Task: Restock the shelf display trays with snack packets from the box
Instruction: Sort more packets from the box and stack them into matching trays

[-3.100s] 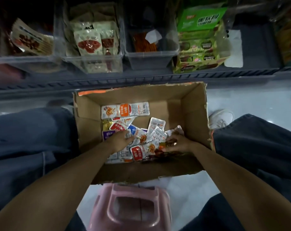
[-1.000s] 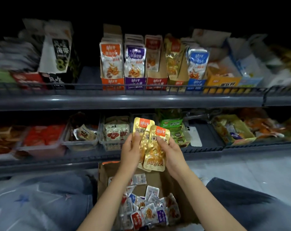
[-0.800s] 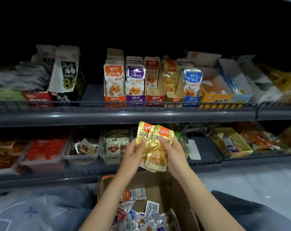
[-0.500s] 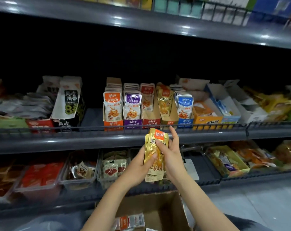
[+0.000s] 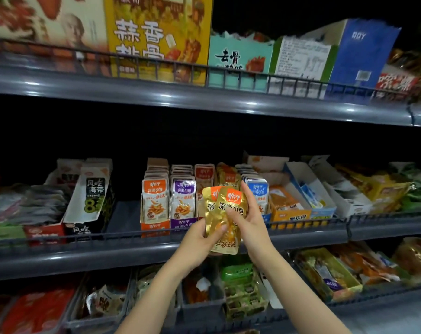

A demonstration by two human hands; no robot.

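Your left hand (image 5: 199, 244) and right hand (image 5: 250, 220) both grasp the gold packets (image 5: 228, 208) upright, likely aligned for the matching tray (image 5: 228, 177) just behind them.

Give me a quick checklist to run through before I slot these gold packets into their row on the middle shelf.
1. Grip: left hand and right hand both hold the gold packets: ok.
2. Packets upright, print facing out: ok.
3. Matching gold row found between the red row and blue row: ok.
4. Packets raised in front of that row: ok.
5. Room left in the row: cannot tell, the packets hide it.
6. Exact count in hand: cannot tell, at least two.
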